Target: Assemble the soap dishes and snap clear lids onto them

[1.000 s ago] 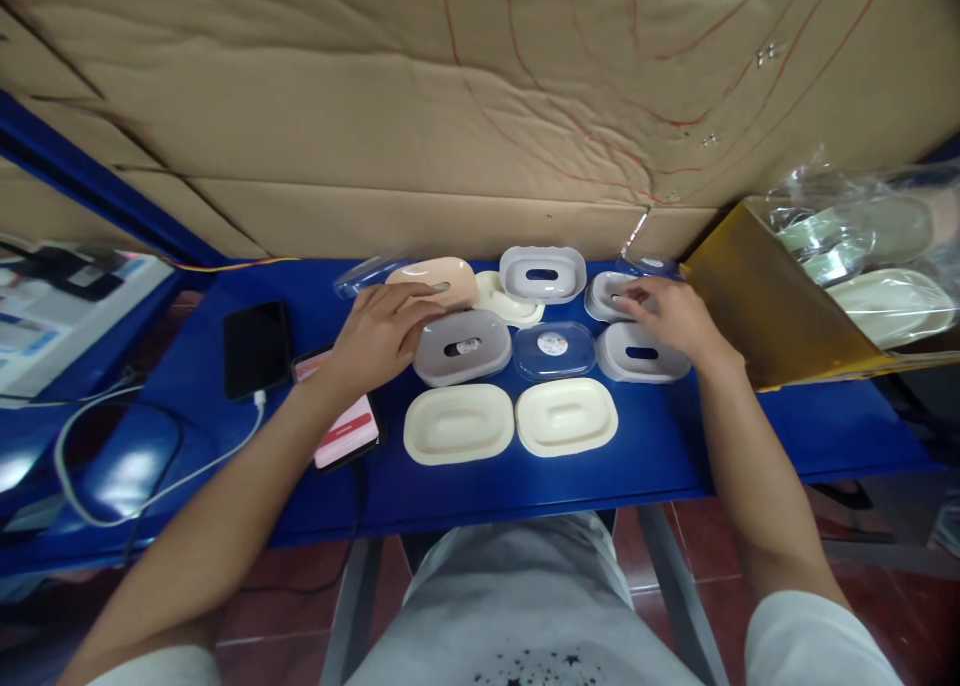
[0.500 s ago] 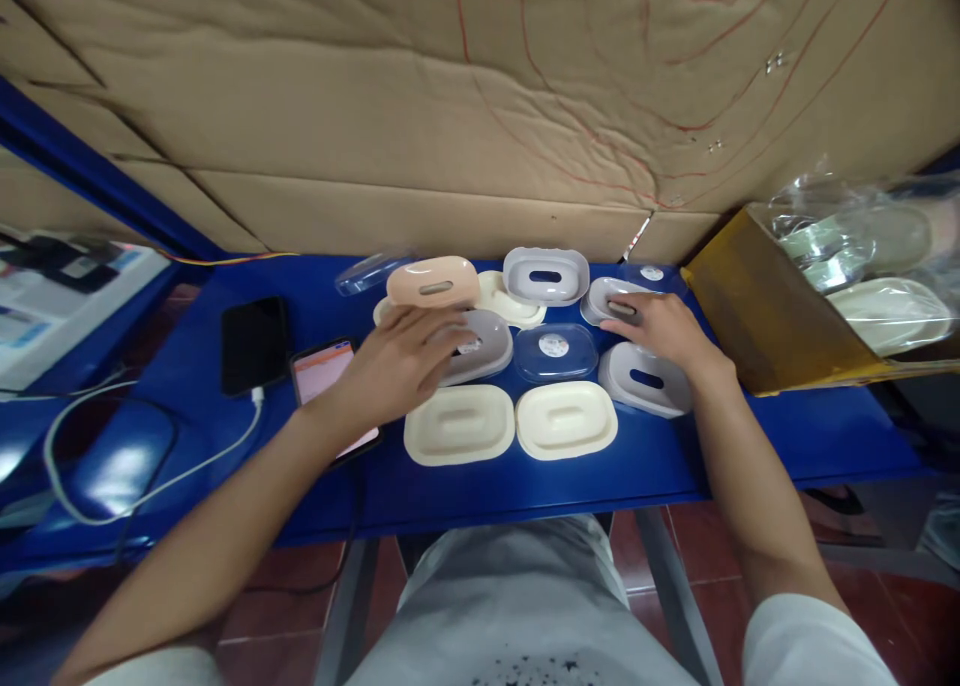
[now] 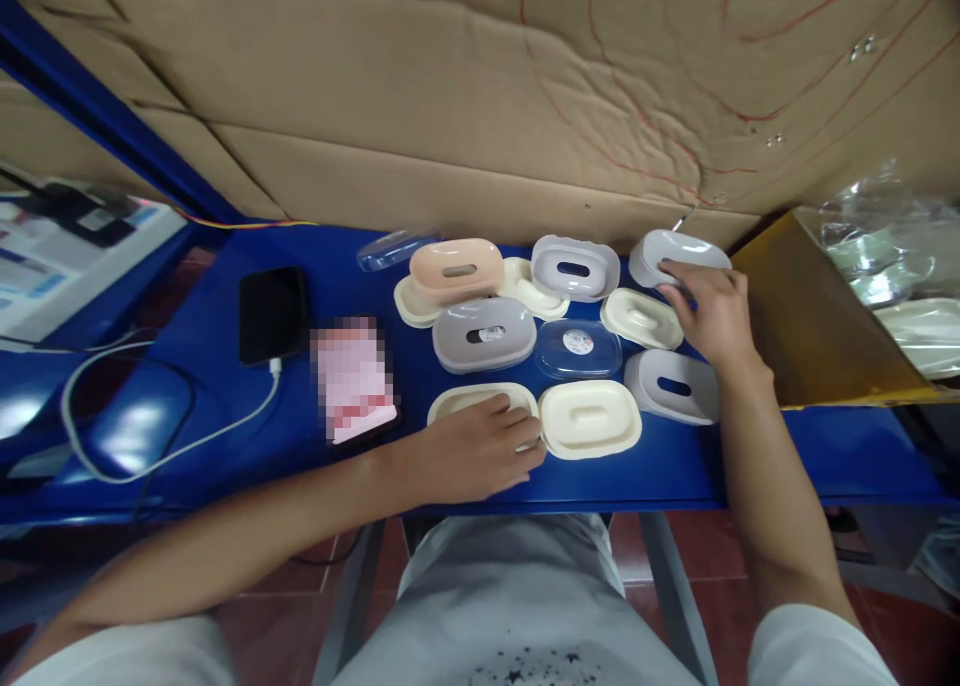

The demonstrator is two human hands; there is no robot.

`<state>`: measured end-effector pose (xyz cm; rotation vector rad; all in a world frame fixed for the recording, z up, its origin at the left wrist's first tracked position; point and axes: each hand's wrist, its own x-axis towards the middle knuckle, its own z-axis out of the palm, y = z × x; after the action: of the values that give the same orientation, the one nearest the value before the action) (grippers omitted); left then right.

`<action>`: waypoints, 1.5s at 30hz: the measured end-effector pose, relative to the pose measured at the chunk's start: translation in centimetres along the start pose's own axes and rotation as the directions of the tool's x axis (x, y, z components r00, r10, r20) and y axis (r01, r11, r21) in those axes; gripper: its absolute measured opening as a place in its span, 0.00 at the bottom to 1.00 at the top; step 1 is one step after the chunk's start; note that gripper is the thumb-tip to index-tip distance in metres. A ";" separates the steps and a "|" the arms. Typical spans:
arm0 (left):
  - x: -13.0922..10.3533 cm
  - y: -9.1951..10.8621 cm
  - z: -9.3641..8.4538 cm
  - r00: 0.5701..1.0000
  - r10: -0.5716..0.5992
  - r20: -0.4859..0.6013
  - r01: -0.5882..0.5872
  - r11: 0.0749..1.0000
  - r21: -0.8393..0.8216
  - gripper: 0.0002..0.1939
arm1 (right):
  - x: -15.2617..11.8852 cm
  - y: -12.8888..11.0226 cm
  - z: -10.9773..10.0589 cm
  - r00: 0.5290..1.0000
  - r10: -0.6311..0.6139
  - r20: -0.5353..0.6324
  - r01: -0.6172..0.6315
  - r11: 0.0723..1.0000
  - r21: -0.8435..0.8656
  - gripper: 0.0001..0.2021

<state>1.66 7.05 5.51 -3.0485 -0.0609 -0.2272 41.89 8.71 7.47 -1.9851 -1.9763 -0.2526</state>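
My right hand point(image 3: 712, 311) grips a grey oval plastic dish point(image 3: 694, 249) at the back right, fingers over its near rim and thumb below. In front of that dish lies a small cream tray point(image 3: 641, 318). Over the near-left cream tray point(image 3: 457, 398) rests my left hand point(image 3: 480, 451), palm down, fingers loosely apart at the tray's right end. Touching that end is another cream tray point(image 3: 591, 421). Around them are a grey slotted dish point(image 3: 484, 316), a lavender one point(image 3: 574, 251), a peach one point(image 3: 457, 256), another grey one point(image 3: 671, 371) and a clear lid point(image 3: 574, 361) with a round sticker.
On the left are a black phone point(image 3: 274, 311) on a white cable and a second phone point(image 3: 352, 376), its screen pixelated. A cardboard box point(image 3: 772, 316) of wrapped pieces stands right. A cardboard wall point(image 3: 420, 126) rises behind the blue table point(image 3: 195, 386).
My left hand has moved from the grey dish toward me to the near-left cream tray. My right hand has shifted a grey dish back and right, uncovering a cream tray.
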 end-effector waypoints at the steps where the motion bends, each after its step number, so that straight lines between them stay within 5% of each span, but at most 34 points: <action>1: 0.0 0.1 0.0 1.000 0.007 -0.013 -0.007 1.000 0.003 0.10 | 0.0 0.2 0.1 1.000 -0.002 0.003 0.002 1.000 -0.011 0.24; 8: 0.2 -0.2 -0.6 0.980 -0.031 -0.199 0.013 0.996 -0.090 0.20 | -0.1 0.3 -1.8 0.991 0.057 -0.124 -0.064 0.996 -0.055 0.23; 11: -0.3 -2.1 -1.1 0.934 -0.251 -0.253 0.244 0.968 -0.060 0.23 | -0.7 -2.7 -4.0 0.985 -0.008 -0.171 0.015 0.999 0.037 0.22; 14: -1.1 -4.8 -1.0 0.850 -0.495 -0.182 0.493 0.868 -0.060 0.25 | -2.4 -7.6 -4.7 0.975 -0.218 -0.038 0.221 0.948 0.230 0.19; 15: -1.4 -5.6 -0.9 0.830 -0.539 -0.147 0.534 0.842 -0.073 0.23 | -3.2 -9.4 -4.4 0.942 -0.331 0.054 0.300 0.903 0.309 0.18; 19: -1.7 -6.9 -0.3 0.786 -0.595 -0.170 0.572 0.803 -0.166 0.15 | -6.4 -15.0 -1.4 0.663 -0.701 0.262 0.544 0.692 0.475 0.32; 22: -1.2 -6.7 -0.2 0.766 -0.584 -0.268 0.539 0.811 -0.226 0.16 | -7.8 -16.6 0.6 0.573 -0.769 0.285 0.596 0.629 0.499 0.33; 26: 0.4 -7.5 0.2 0.751 -0.580 -0.315 0.538 0.815 -0.217 0.16 | -7.9 -16.9 1.5 0.592 -0.760 0.266 0.605 0.638 0.477 0.28; 32: 2.6 -7.9 -0.1 0.789 -0.579 -0.203 0.555 0.815 -0.168 0.27 | -7.3 -16.8 0.7 0.616 -0.751 0.237 0.618 0.648 0.446 0.27; 37: -1.4 -2.0 -1.3 0.849 -0.505 -0.158 0.484 0.862 -0.153 0.29 | -7.9 -13.2 -0.8 0.779 -0.602 0.175 0.505 0.768 0.395 0.25; 39: -3.7 0.6 -1.0 0.840 -0.530 -0.116 0.512 0.845 -0.153 0.27 | -8.7 -11.3 -0.9 0.832 -0.528 0.172 0.437 0.813 0.385 0.26; 42: -5.8 3.5 0.1 0.830 -0.555 -0.062 0.544 0.828 -0.133 0.29 | -9.8 -9.4 -0.4 0.865 -0.475 0.163 0.410 0.855 0.317 0.24; 45: -6.0 5.4 1.3 0.821 -0.569 -0.045 0.556 0.815 -0.164 0.28 | -9.5 -9.3 -0.4 0.844 -0.520 0.130 0.480 0.841 0.248 0.21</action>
<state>-3.81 1.56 2.90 -3.0617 -0.9958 -0.4242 32.48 -0.49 5.52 -1.3726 -2.5130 0.0333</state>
